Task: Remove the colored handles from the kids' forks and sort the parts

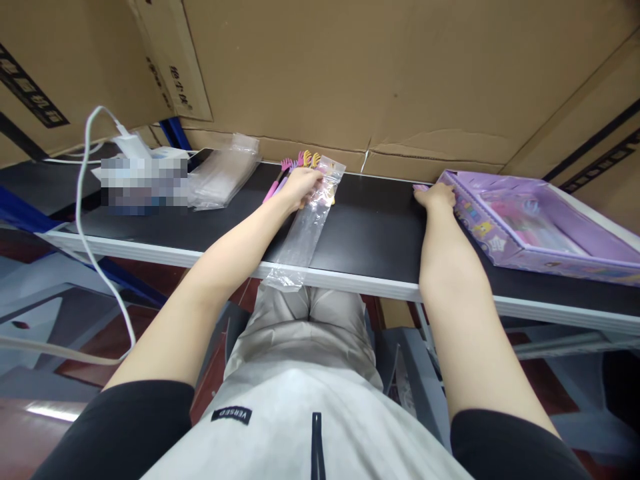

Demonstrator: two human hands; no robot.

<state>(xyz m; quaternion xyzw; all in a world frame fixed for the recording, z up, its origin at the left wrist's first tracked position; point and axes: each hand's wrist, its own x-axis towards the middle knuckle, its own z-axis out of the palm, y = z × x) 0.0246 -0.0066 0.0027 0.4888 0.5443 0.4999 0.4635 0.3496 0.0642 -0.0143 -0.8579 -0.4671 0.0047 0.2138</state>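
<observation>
My left hand point(306, 185) is closed on the upper part of a long clear plastic bag point(303, 233), whose lower end hangs over the shelf's front edge. Beside and behind that hand lie several back scratchers point(287, 164) with small pink, purple and yellow hand-shaped heads, partly covered by my fingers. On the right, my right hand point(438, 197) is closed at the left end of an open purple display box point(480, 223). A bit of purple shows at its fingertips; most of its grip is hidden. Inside the box lies a clear-wrapped item point(540, 223) with pink and blue colours.
A stack of clear plastic bags point(227, 173) lies on the black shelf point(373, 227) to the left. Farther left are a blurred-out object point(143, 183) and a white charger point(131, 143), with its cable point(85, 220) looping down in front. Cardboard point(325, 73) walls the back.
</observation>
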